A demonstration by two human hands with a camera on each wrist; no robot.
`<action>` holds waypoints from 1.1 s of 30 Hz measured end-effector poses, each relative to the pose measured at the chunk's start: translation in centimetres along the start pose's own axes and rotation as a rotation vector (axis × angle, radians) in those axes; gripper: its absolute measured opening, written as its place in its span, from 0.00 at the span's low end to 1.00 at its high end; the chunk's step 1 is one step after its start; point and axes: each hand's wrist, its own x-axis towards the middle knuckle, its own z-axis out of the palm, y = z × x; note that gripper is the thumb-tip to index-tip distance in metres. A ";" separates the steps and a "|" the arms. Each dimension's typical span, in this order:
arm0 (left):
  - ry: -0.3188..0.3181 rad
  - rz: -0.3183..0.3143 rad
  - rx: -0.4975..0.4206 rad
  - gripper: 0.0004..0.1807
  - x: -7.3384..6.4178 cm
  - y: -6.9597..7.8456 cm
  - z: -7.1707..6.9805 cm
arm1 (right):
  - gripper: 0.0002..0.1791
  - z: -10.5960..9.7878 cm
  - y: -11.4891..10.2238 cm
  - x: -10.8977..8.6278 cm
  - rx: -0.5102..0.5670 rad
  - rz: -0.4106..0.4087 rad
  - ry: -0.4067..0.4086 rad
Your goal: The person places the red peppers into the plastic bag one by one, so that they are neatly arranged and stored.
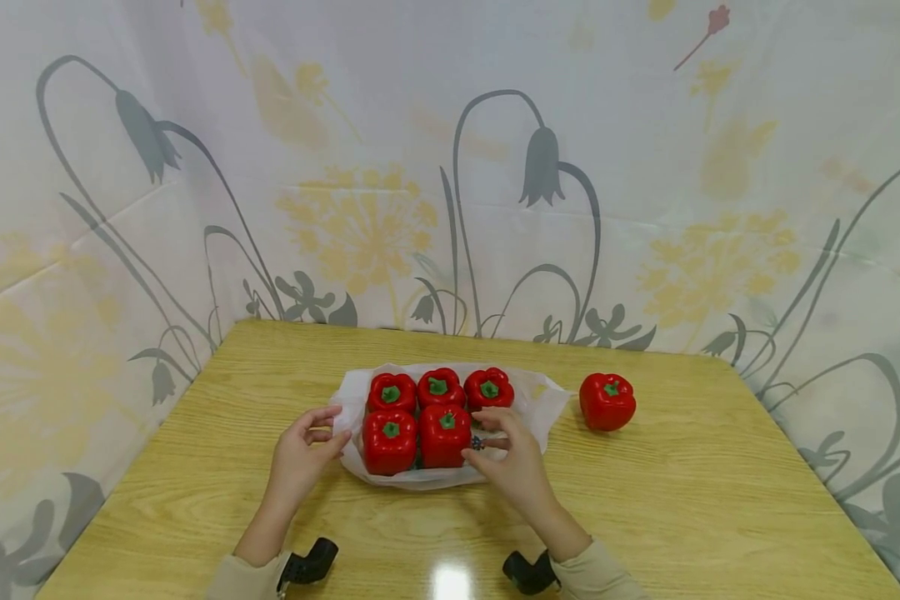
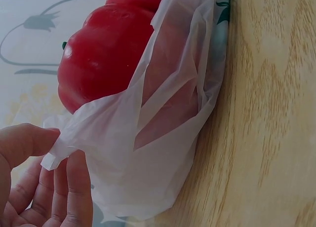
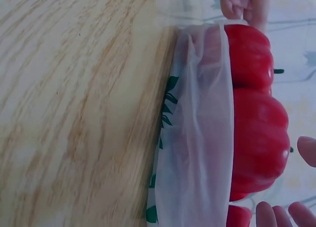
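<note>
Several red bell peppers (image 1: 390,442) sit upright, stems up, in a thin white plastic bag (image 1: 546,407) with its mouth spread around them. Three stand in the back row and two in front. At the bag's left end, my left hand (image 1: 300,454) pinches the bag's edge between thumb and fingers, plainest in the left wrist view. My right hand (image 1: 516,462) is beside the front right pepper (image 1: 445,437), thumb and fingers apart. In the right wrist view, its fingertips (image 3: 281,217) are spread near a pepper (image 3: 259,143), with a gap between.
One more red bell pepper (image 1: 607,402) stands outside the bag, to the right on the wooden table (image 1: 682,500). A flowered cloth (image 1: 390,167) hangs behind the table and along its sides. Black wrist devices (image 1: 311,562) show at both cuffs.
</note>
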 end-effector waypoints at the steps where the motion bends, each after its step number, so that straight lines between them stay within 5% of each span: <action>1: 0.000 -0.001 -0.001 0.20 0.0 0.0 0.0 | 0.25 -0.1 0.0 0.0 -0.006 -0.004 0.008; 8: 0.003 0.014 -0.002 0.21 -0.1 0.2 0.0 | 0.26 -1.0 -0.1 0.1 -0.036 -0.069 0.066; 27: -0.005 -0.009 -0.001 0.20 0.0 -0.1 0.1 | 0.23 -3.5 -1.0 -0.1 -0.080 0.003 0.135; 33: -0.001 -0.007 0.001 0.20 0.0 -0.1 0.1 | 0.22 -4.4 0.5 -0.2 -0.099 -0.009 0.168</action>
